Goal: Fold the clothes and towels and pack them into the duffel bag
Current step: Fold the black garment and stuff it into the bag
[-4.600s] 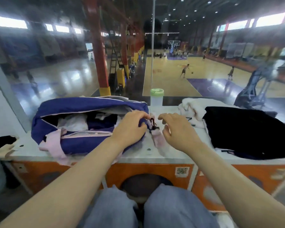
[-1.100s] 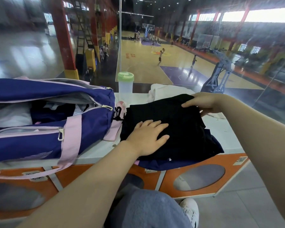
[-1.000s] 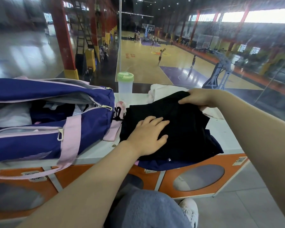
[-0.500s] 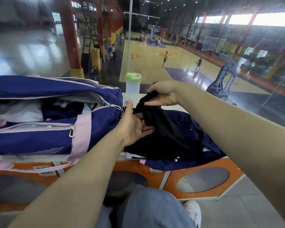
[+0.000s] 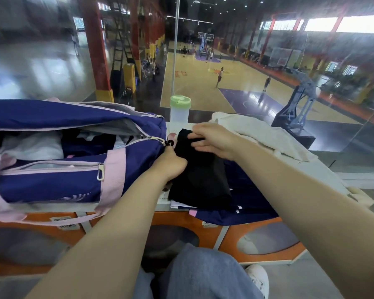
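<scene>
A navy duffel bag (image 5: 52, 184) with pink straps lies unzipped on the left of the counter, white and dark clothes inside it. Right beside it a black garment (image 5: 203, 180) lies folded into a narrow strip on top of a navy garment (image 5: 246, 201). My left hand (image 5: 173, 165) sits at the black garment's left edge, its fingers tucked under the fabric and hidden. My right hand (image 5: 214, 140) presses down on the top end of the black garment, fingertips curled over the fold. A white towel (image 5: 259, 134) lies behind, to the right.
A clear bottle with a green lid (image 5: 180, 110) stands at the back of the white counter (image 5: 326, 171), against a glass wall over a basketball court. Orange panels front the counter. My knees in jeans are below.
The black garment, lifted and folded over half a second ago, now lies flat as a narrow strip. My right hand has come down onto its top end; my left has slid to its left edge.
</scene>
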Demonstrator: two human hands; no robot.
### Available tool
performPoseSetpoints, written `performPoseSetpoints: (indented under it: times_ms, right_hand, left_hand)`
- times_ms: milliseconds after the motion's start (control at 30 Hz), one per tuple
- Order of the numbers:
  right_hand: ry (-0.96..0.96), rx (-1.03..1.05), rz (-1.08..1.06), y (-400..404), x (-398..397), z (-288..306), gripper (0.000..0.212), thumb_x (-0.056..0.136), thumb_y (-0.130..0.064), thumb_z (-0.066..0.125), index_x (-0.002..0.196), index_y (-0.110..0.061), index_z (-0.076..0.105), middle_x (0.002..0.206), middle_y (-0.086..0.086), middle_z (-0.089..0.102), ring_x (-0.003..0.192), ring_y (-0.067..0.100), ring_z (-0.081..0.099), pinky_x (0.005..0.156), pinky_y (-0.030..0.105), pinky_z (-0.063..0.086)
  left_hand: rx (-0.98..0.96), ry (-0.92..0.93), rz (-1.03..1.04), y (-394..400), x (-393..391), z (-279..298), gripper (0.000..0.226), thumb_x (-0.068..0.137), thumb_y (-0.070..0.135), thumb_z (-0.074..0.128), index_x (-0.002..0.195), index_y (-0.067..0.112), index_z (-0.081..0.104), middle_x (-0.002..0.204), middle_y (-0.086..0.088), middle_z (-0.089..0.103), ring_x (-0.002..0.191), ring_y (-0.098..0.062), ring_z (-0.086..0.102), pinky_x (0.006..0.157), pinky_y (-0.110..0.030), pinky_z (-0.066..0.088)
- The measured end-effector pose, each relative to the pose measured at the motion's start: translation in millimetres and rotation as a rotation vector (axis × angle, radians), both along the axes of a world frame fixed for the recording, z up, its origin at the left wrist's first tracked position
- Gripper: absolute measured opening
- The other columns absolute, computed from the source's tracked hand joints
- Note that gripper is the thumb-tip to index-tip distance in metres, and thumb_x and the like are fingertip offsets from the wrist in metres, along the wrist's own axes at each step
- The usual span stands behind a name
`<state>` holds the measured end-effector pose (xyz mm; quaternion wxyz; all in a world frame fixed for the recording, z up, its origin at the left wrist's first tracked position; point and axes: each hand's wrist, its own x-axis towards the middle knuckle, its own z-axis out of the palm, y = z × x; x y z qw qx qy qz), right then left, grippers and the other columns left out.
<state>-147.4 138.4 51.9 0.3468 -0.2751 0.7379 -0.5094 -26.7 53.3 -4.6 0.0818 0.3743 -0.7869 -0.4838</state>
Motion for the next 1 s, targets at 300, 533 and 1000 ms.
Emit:
performPoseSetpoints:
  times_ms: [300, 533, 1000]
  right_hand:
    - [0.377, 0.447, -0.119, 56.9, -11.1, -21.3, 0.05, 0.09, -0.058, 0.053, 0.087, -0.008, 0.06, 0.074, 0.006, 0.062, 0.055, 0.018, 0.059, 0.051, 0.024, 0.048]
    - [0.083, 0.235, -0.02, 44.8, 2.6, -20.3, 0.037, 0.079, -0.044, 0.075, 0.107, -0.021, 0.065, 0.105, 0.002, 0.071, 0.096, 0.022, 0.068, 0.087, 0.038, 0.056]
    - [-0.066, -0.473, -0.193, 73.4, 41.7, -8.9, 0.056, 0.08, 0.012, 0.061, 0.125, -0.018, 0.045, 0.115, 0.007, 0.062, 0.1, 0.025, 0.066, 0.078, 0.038, 0.058]
  left_hand:
    - [0.069, 0.006, 0.006, 1.5, -3.5, -3.4, 0.072, 0.085, 0.027, 0.05, 0.151, 0.022, 0.021, 0.138, -0.008, 0.046, 0.113, -0.027, 0.05, 0.086, -0.035, 0.045]
    - [0.029, 0.111, 0.008, 5.6, 2.6, -2.5, 0.071, 0.08, 0.04, 0.056, 0.146, 0.028, 0.031, 0.139, -0.003, 0.05, 0.122, -0.027, 0.051, 0.102, -0.044, 0.045]
    - [0.801, 0.406, -0.034, 10.0, 5.6, 20.9, 0.073, 0.063, 0.071, 0.074, 0.121, 0.026, 0.066, 0.116, -0.006, 0.071, 0.108, -0.027, 0.067, 0.103, -0.043, 0.047]
